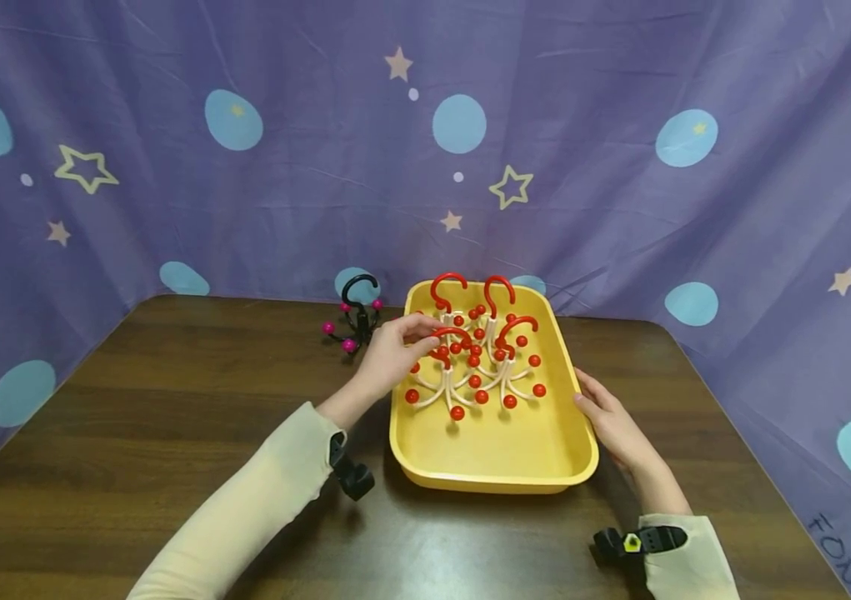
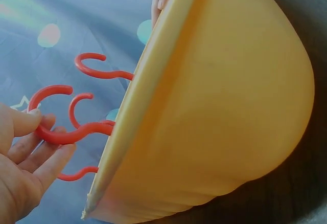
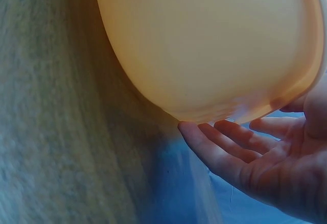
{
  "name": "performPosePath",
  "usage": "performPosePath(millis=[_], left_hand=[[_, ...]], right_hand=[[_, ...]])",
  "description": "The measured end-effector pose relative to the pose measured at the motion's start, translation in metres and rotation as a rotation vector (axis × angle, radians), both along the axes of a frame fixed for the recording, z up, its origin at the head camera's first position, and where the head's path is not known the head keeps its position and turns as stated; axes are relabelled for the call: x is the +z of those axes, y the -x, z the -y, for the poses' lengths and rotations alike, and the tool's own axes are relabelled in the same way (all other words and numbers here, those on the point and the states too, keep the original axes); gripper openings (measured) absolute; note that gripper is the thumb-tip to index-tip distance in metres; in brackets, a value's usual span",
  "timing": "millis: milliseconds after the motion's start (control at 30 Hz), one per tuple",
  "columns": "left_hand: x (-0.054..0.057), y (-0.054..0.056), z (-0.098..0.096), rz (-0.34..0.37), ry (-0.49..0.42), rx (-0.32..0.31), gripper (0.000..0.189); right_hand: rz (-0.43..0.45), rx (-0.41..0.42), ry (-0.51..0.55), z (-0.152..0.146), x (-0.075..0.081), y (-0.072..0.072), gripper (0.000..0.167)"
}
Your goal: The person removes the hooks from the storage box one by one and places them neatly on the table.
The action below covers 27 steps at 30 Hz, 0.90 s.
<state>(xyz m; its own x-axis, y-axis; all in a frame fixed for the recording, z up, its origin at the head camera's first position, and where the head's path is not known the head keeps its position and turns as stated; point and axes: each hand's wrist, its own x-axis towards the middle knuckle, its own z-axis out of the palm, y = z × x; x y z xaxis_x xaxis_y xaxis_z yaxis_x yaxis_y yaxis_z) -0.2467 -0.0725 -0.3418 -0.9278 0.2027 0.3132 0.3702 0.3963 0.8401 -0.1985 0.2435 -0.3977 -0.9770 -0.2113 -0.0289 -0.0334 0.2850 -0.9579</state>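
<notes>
In the head view, several white multi-arm hook hangers with red hooks and red ball tips stand in a yellow plastic tray (image 1: pixel 485 467). My left hand (image 1: pixel 389 354) reaches over the tray's left side and holds the red hook of the front-left hanger (image 1: pixel 447 379). The left wrist view shows that red hook (image 2: pixel 61 137) between thumb and fingers, above the tray's rim. My right hand (image 1: pixel 616 425) grips the tray's right side, thumb at the rim. In the right wrist view its fingers (image 3: pixel 219 150) lie against the outer wall.
A black hook hanger (image 1: pixel 362 321) with magenta ball tips stands on the brown wooden table (image 1: pixel 230 400), left of the tray. Behind the table hangs a purple curtain (image 1: pixel 320 167) with stars and blue ovals. Three more red-hooked hangers crowd close around the held one.
</notes>
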Motion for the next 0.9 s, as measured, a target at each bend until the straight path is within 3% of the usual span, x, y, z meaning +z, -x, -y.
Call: performPosePath(millis=[233,467,533,667,900], left_hand=[[0.005,-0.001,0.004,-0.041,-0.031,0.009,0.018],[0.042,-0.029,0.005,-0.007,-0.109,-0.018,0.022],[0.045,-0.030,0.006,-0.013,-0.126,-0.015,0.022],[0.046,-0.028,0.010,-0.047,-0.158,-0.006,0.021],[0.035,-0.011,0.020,-0.082,-0.222,-0.001,0.020]], right_hand=[[-0.003,0.007,0.006,-0.001,-0.001,0.000,0.052],[-0.008,0.011,0.005,-0.001,-0.001,0.000,0.053],[-0.008,0.010,0.002,-0.002,-0.001,0.000,0.053],[-0.007,0.003,-0.008,-0.001,-0.001,0.000,0.052],[-0.005,-0.005,-0.018,-0.001,-0.001,-0.001,0.052]])
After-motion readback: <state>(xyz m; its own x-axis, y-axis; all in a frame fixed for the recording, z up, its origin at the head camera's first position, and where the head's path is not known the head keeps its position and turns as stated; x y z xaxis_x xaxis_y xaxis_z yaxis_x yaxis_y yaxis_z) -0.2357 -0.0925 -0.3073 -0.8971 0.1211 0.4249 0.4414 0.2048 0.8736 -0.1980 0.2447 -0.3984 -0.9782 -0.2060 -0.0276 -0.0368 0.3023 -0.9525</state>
